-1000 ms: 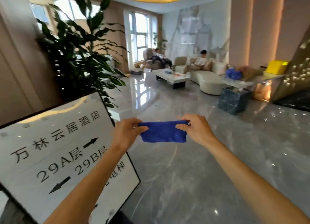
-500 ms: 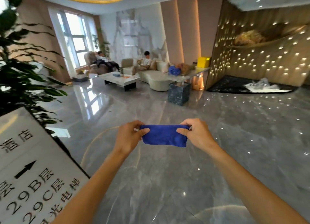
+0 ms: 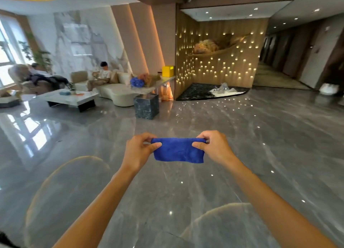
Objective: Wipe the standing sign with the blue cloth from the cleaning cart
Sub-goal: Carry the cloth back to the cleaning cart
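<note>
A folded blue cloth (image 3: 177, 150) is stretched flat between both hands at chest height, over the grey floor. My left hand (image 3: 138, 152) pinches its left end with thumb and fingers. My right hand (image 3: 214, 147) pinches its right end the same way. The standing sign is out of view, apart from perhaps a dark sliver at the bottom left corner. No cleaning cart shows.
A glossy grey marble floor (image 3: 260, 154) spreads ahead. A dark marble block (image 3: 146, 106), a white coffee table (image 3: 68, 99) and a cream sofa (image 3: 119, 94) with a seated person stand at the back left. A lit feature wall (image 3: 223, 61) fills the back.
The view has swung to the right: the standing sign and the tall plant slid out of frame on the left. Both hands keep the cloth held the same way.
</note>
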